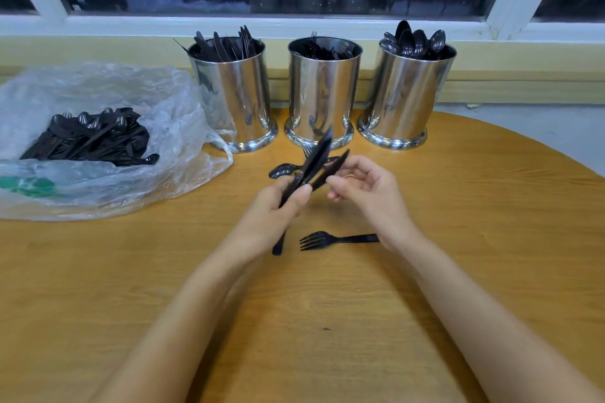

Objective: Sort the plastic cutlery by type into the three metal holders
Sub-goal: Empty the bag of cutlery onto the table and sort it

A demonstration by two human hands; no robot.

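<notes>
1. Gripping a small bundle of black knives (319, 154), the left hand (278, 206) has its fingers and thumb curled round the handles. The blades fan up and away from the person.
2. The right hand (370, 186) is loosely curled just beside the bundle, its fingertips at the lowest blade. Whether it pinches that knife or only touches it, I cannot tell.
3. The step in hand looks like gathering knives of one kind into a bundle before dropping them in.
4. The next move likely calls for squaring the bundle and carrying it forward and left to the left holder (234, 91), which already holds knives.
5. A loose fork (327, 240) lies on the table (458, 271) under the wrists. A spoon (281, 170) lies just beyond the left hand.
6. These belong in the middle holder (322, 91), which holds forks, and the right holder (409, 91), which holds spoons.
7. Well to the left, a clear plastic bag (176, 127) holds a pile of unsorted cutlery (88, 141), so much of the task remains.
</notes>
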